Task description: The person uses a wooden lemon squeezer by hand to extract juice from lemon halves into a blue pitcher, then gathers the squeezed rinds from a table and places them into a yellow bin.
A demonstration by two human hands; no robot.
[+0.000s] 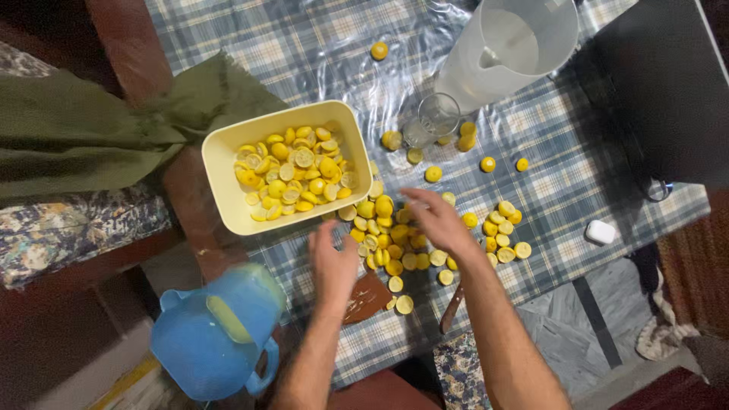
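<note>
Item: left hand [332,262], grip released, fingers spread and pointing away from the person, hovering over the near edge of the pile of halved yellow citrus [391,235]; whether the fingertips touch any fruit cannot be told. Item: right hand [437,220], grip loose and open, palm down over the same pile, fingers curled toward the fruit, nothing visibly clasped. The pile lies directly beneath and between both grips on the surface [577,175], which is covered by a blue-and-cream plaid cloth under clear plastic. Just beyond the left grip: cream rectangular dish [220,171], filled with more citrus halves. Nearer the person from the left grip, off the surface edge: blue plastic jug [209,338]. Beneath the right wrist: brown-handled knife [452,307], partly hidden. Right of the right grip: small cluster of halves [505,235]; farther right, a small white block [600,231]. Beyond the right grip: clear drinking glass [433,120], then a large translucent pitcher [505,49]. Far left: green cloth [91,133].
</note>
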